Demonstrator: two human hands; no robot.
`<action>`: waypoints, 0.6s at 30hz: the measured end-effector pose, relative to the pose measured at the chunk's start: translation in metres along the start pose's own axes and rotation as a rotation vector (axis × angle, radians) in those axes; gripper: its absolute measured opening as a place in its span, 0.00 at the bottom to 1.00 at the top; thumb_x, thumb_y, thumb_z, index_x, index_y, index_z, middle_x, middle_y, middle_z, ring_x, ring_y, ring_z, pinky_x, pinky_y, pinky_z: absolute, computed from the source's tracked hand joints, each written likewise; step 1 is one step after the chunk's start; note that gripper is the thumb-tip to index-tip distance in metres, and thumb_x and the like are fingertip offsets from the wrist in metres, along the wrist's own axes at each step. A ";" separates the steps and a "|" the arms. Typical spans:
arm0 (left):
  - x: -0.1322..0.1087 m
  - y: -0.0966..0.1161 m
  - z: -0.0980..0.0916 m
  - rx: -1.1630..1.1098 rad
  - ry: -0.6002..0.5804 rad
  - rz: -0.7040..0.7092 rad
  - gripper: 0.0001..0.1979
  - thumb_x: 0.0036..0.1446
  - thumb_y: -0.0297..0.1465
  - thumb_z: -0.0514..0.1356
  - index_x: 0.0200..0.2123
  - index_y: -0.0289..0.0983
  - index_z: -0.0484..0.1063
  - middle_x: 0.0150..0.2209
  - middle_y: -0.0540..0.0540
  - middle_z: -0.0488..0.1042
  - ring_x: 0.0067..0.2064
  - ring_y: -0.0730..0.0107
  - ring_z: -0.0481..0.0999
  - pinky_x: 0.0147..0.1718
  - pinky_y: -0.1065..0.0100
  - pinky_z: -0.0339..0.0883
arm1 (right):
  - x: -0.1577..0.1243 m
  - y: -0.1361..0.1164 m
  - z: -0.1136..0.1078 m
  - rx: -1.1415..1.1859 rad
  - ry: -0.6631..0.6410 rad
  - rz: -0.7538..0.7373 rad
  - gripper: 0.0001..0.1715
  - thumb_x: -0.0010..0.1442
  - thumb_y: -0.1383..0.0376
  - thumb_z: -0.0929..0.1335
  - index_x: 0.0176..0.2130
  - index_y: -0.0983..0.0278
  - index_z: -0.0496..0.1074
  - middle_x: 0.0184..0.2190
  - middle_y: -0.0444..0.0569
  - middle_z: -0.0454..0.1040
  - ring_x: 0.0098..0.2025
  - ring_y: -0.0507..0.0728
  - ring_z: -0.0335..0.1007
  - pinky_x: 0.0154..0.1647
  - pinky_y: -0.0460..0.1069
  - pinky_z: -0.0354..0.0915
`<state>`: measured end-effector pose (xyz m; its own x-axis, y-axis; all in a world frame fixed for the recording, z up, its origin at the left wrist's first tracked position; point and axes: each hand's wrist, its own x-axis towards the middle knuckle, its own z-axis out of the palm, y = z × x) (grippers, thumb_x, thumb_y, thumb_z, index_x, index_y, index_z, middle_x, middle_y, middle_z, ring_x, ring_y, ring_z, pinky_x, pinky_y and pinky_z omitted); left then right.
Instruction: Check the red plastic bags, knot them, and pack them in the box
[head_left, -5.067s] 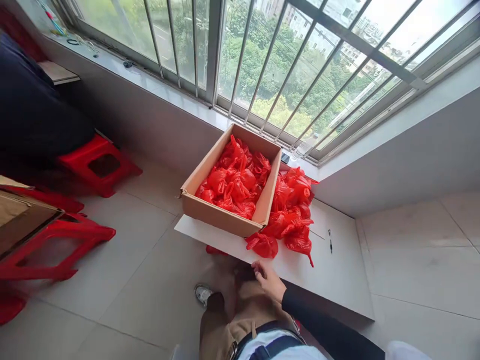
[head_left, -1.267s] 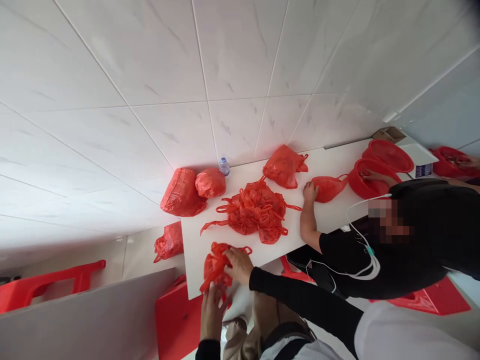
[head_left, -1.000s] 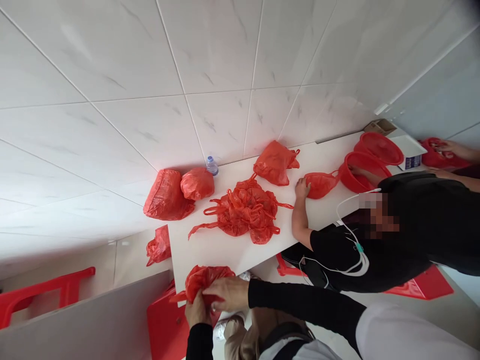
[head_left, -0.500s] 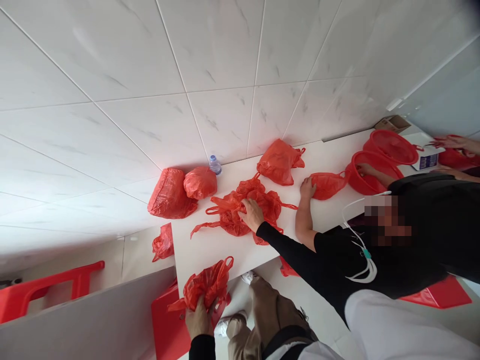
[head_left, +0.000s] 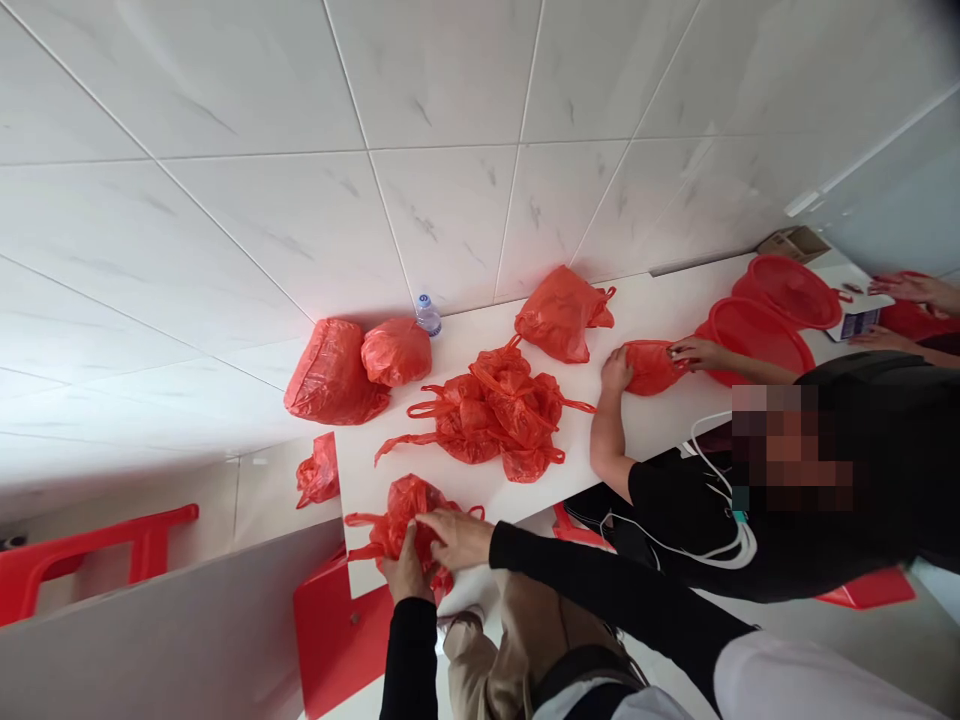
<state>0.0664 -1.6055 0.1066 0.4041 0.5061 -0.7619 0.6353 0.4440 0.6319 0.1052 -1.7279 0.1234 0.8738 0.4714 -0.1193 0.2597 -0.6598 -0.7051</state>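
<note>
At the table's near left corner, my left hand (head_left: 407, 578) grips a crumpled red plastic bag (head_left: 409, 493) from below, thumb up along it. My right hand (head_left: 456, 540) has come in from the right with its fingers pressed to the same bunch of red plastic. Loose handles stick out on both sides, and the fingertips are partly hidden in the folds. Whether the bunch is one bag or two I cannot tell. Just beyond my hands lies a pile of several tied red bags (head_left: 510, 405) with contents inside.
Full red bags (head_left: 337, 375) and a water bottle (head_left: 427, 315) line the wall side of the white table (head_left: 375, 450). On the right, a co-worker's hands (head_left: 694, 353) handle another red bag (head_left: 651, 368) beside red basins (head_left: 757, 335). A red stool (head_left: 345, 630) stands below.
My right hand has left the pile and moved down-left to the bag in my left hand. The co-worker's hand has come out of the basin to the bag beside it.
</note>
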 end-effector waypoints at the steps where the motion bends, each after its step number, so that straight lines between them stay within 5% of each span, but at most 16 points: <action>1: 0.003 0.000 0.000 -0.006 0.013 -0.010 0.24 0.64 0.33 0.64 0.61 0.36 0.66 0.51 0.40 0.74 0.43 0.66 0.78 0.39 0.62 0.79 | 0.001 0.011 -0.015 -0.012 0.064 0.039 0.28 0.54 0.68 0.73 0.55 0.59 0.74 0.47 0.47 0.79 0.48 0.57 0.74 0.51 0.49 0.69; 4: 0.008 -0.003 -0.002 -0.039 0.020 -0.025 0.23 0.65 0.31 0.63 0.61 0.36 0.66 0.51 0.41 0.73 0.43 0.66 0.77 0.39 0.62 0.78 | 0.011 0.058 -0.072 -0.089 0.344 0.271 0.28 0.66 0.70 0.62 0.64 0.62 0.66 0.57 0.57 0.74 0.58 0.62 0.68 0.63 0.60 0.61; 6: 0.009 -0.005 -0.004 -0.058 0.019 -0.031 0.22 0.65 0.30 0.63 0.60 0.36 0.67 0.51 0.41 0.73 0.43 0.66 0.77 0.39 0.62 0.78 | 0.019 0.090 -0.108 -0.131 0.479 0.414 0.28 0.67 0.70 0.60 0.65 0.67 0.63 0.56 0.63 0.72 0.59 0.66 0.66 0.62 0.65 0.60; 10: 0.006 -0.009 -0.007 -0.084 0.020 -0.042 0.22 0.64 0.29 0.63 0.60 0.36 0.67 0.51 0.41 0.73 0.42 0.67 0.77 0.38 0.63 0.78 | 0.025 0.117 -0.145 -0.169 0.560 0.528 0.26 0.65 0.70 0.61 0.60 0.72 0.66 0.50 0.67 0.74 0.54 0.68 0.69 0.54 0.62 0.65; 13: 0.002 -0.010 -0.008 -0.096 0.009 -0.037 0.23 0.64 0.29 0.64 0.61 0.36 0.66 0.52 0.41 0.72 0.43 0.66 0.77 0.39 0.62 0.78 | 0.021 0.094 -0.132 -0.178 0.528 0.436 0.23 0.68 0.67 0.59 0.60 0.70 0.66 0.53 0.64 0.72 0.57 0.65 0.67 0.58 0.58 0.64; 18: -0.006 -0.004 -0.005 -0.098 -0.019 -0.028 0.24 0.64 0.31 0.64 0.62 0.37 0.65 0.54 0.40 0.72 0.46 0.64 0.77 0.41 0.60 0.79 | 0.012 0.031 -0.057 -0.149 0.253 0.177 0.21 0.66 0.66 0.66 0.58 0.61 0.70 0.52 0.55 0.74 0.55 0.61 0.68 0.61 0.54 0.63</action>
<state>0.0580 -1.6069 0.1097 0.3999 0.4785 -0.7818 0.5794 0.5289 0.6201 0.1478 -1.7761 0.1402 0.9802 0.1938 -0.0405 0.1355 -0.8057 -0.5766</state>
